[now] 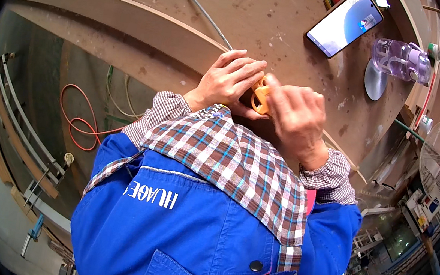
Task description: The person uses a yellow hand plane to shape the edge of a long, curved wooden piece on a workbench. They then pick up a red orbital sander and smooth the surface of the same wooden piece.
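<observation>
Orange looped tool noted at the near edge of the table, on the wearer's side, directly between the two hands. It is flanked by the left hand on one side and the right hand on the other; both are close up against it, so neither can be clearly called nearer. Its visible length is set steeply, running away from the wearer's body and leaning slightly right at the far end; a large open loop is shown at the near end. The rest is hidden by fingers, so the full axis cannot be told.

Left hand: partly closed, fingers bent and pointed right past the tool's far end, thumb laid on the body side. Right hand: curled into a loose fist, blurred. By which of them the tool is gripped cannot be told, the contact faces being covered.

A thin metal rod is laid slantwise across the table, its near end just beside the left knuckles. A wooden strip is run along the near edge, leftward. Toward the far right corner, a phone and a purple bottle are seen, well apart from the hands.
</observation>
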